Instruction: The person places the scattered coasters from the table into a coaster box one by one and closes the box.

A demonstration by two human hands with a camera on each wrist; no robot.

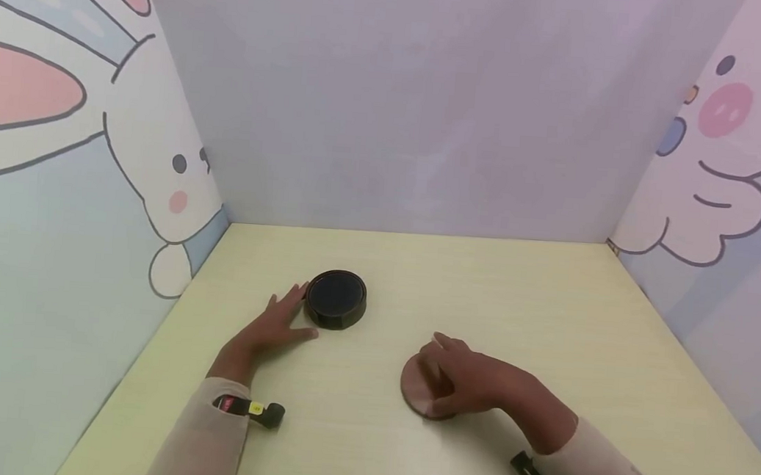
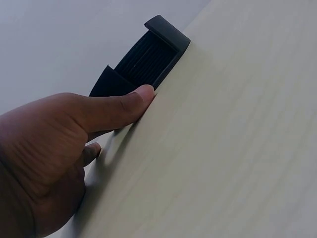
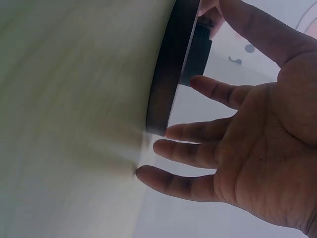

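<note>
A brown round disc, like a coaster, lies on the table before my right hand. That hand reaches over it from the right, thumb near its front edge and fingers toward its far side. In the right wrist view the fingers are spread and lightly bent, one fingertip right at the end of the disc's dark edge. Farther left sits a black round holder; through its side opening a ridged black stack shows. My left hand lies beside the holder, fingers extended along its left side, thumb straight in front.
The pale wood-grain table is bounded by a plain back wall and side walls with cartoon animals, a rabbit on the left. Each wrist wears a dark strap device.
</note>
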